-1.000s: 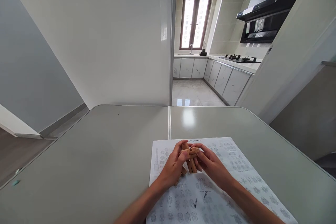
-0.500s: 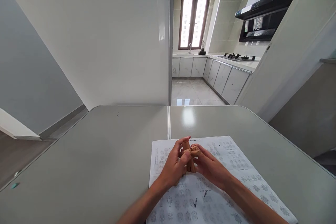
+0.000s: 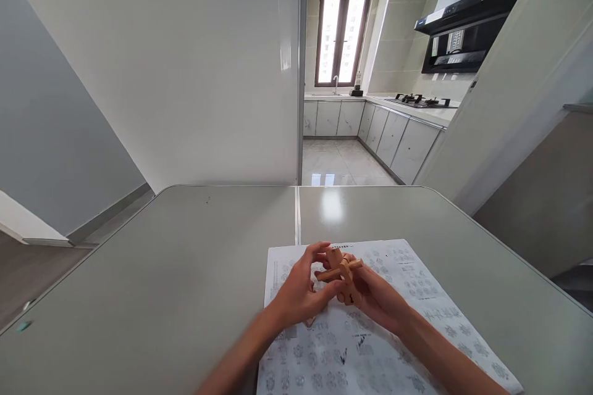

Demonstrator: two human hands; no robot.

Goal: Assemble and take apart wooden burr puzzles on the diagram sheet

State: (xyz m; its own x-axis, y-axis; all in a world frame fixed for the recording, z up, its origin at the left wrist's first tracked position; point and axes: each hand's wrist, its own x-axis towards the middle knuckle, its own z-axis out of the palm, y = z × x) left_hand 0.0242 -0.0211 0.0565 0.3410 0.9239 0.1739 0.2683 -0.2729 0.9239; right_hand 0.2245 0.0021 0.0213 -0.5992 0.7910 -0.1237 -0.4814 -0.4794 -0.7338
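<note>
Crossed wooden bars (image 3: 345,271), joined as one piece, sit between the two hands, held up over a printed sheet (image 3: 327,352). Right hand (image 3: 376,294): grip narrow, fingers closed on the bars from the right side. Left hand (image 3: 299,296): grip wider, thumb reaching to the lower part of the piece, fingers curled near its upper end; whether this grip bears any of the weight, cannot tell. Piece stands tilted: one thick bar slopes from the left fingertips down toward the right palm, a thinner one crosses it sideways, its tip poking out to the upper right. Small dark marks on the upper and lower ends of the thick bar, too small to read. Below the left palm, a bit of wood (image 3: 309,322) shows, mostly hidden by the hand. Sheet spreads beneath both grips and out to the right, covered in rows of small grey figures, with two black scribbles just below the hands. Grey-green tabletop (image 3: 185,284) carries the sheet; a pale seam (image 3: 297,216) runs away from the grip to the far edge. Well left of the grip, near the table's edge, a small teal object (image 3: 24,326), blurred. Far beyond the hands, through a doorway: window (image 3: 343,34), tap (image 3: 336,82), gas hob (image 3: 421,101), dark range hood (image 3: 472,9).
</note>
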